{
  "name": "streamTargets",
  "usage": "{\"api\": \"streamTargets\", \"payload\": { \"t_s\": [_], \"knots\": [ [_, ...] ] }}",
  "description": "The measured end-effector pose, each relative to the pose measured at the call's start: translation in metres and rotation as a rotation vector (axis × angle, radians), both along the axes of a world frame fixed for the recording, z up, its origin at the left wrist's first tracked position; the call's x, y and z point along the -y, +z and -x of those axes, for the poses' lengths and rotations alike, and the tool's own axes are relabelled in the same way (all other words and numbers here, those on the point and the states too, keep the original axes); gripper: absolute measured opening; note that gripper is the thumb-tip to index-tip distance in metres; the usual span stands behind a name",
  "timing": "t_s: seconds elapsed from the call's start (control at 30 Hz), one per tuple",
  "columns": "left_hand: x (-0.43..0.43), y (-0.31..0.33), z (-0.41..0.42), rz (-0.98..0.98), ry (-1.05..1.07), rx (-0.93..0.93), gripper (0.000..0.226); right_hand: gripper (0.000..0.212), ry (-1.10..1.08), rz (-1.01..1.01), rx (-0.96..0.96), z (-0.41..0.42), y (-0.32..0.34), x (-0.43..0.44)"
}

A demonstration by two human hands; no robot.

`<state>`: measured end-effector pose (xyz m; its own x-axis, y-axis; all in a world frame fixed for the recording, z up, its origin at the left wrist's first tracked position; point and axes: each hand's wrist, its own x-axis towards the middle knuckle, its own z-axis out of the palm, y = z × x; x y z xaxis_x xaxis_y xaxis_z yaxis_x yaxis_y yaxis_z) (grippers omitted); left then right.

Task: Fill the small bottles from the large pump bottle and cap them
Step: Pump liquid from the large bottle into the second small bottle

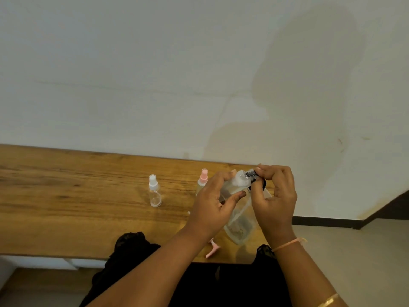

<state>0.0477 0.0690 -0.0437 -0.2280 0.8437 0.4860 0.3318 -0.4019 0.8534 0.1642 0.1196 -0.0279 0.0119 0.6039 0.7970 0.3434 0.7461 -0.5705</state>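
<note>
hands (212, 202) hold small bottle (231, 188), neck tilted up-right.

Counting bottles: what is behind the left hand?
A pink-capped bottle stands behind the left hand; only its cap and shoulder show, its body is covered.

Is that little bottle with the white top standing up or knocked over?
Standing up. The white-topped bottle rests on its base on the table, with its spray top pointing upward.
</note>
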Motion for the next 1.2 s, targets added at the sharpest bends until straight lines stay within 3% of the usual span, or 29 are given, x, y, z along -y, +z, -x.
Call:
{"api": "streamTargets", "payload": {
  "t_s": [0.2, 0.53, 0.93, 1.2],
  "knots": [
    [0.000, 0.000, 0.001, -0.061, 0.043, -0.021, 0.041, 0.018, 0.000, -0.030, -0.011, 0.001, 0.006, 0.004],
    [-0.001, -0.004, 0.001, -0.006, 0.006, -0.032, 0.038, 0.018, -0.004, 0.000, -0.014, 0.000, -0.002, 0.000],
    [0.001, 0.000, 0.000, -0.075, 0.051, -0.037, 0.040, 0.019, -0.012, -0.020, -0.002, 0.003, 0.005, 0.005],
    [-0.003, -0.004, 0.003, 0.035, 0.021, -0.118, 0.035, 0.019, -0.012, 0.007, -0.012, 0.000, -0.005, 0.001]
  ]
}}
